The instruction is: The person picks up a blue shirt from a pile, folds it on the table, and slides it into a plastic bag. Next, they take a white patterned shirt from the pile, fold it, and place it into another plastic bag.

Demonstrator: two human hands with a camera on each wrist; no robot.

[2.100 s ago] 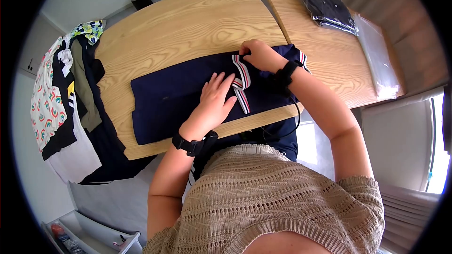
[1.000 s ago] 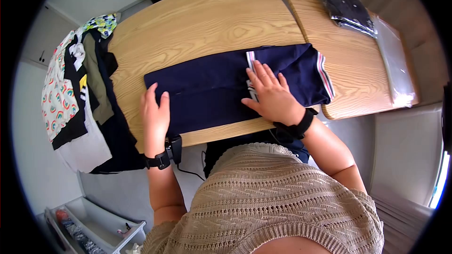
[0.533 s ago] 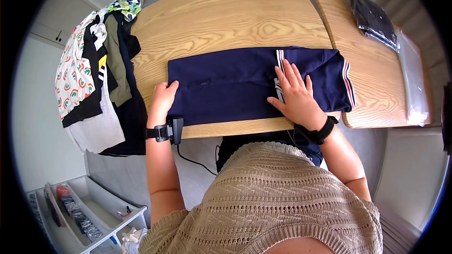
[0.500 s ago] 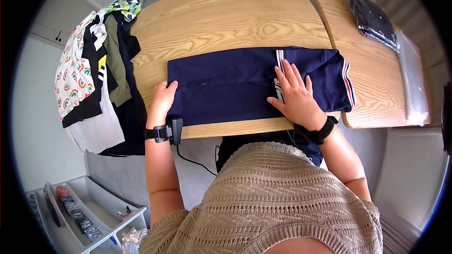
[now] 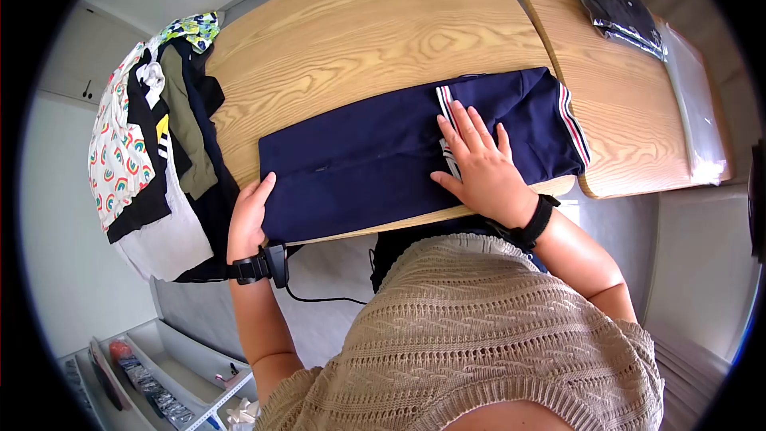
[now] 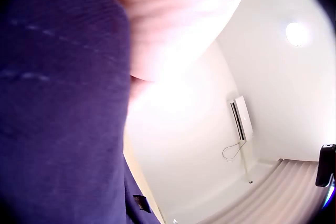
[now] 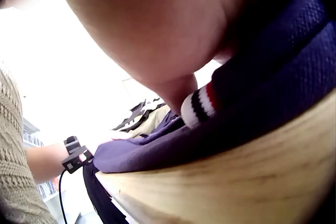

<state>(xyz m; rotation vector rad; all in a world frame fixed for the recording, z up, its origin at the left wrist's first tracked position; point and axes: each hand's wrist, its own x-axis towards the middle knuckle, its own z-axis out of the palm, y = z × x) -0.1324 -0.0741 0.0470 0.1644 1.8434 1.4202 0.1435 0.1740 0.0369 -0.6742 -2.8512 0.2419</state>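
A folded navy garment (image 5: 351, 168) with white, red and black striped trim lies lengthwise along the front of the wooden table. At its left end, my left hand (image 5: 249, 211) grips the edge, thumb on top and the other fingers mostly hidden. Navy cloth (image 6: 63, 108) fills the left side of the left wrist view, right against the palm. My right hand (image 5: 487, 175) rests flat on the garment, fingers spread over a striped band (image 5: 448, 104). Another striped edge (image 5: 573, 128) shows at the garment's right end. A striped trim (image 7: 199, 107) shows below the palm in the right wrist view.
Loose clothes (image 5: 124, 160) hang in a pile over the table's left end. On the adjoining right table (image 5: 594, 96) lie a dark garment in clear plastic (image 5: 618, 8) and flat clear bags (image 5: 694, 104). A divided bin (image 5: 171, 367) stands at lower left.
My left hand has moved from the garment's middle to its left edge and taken hold there. My right hand has left the far edge and now lies flat on the striped band.
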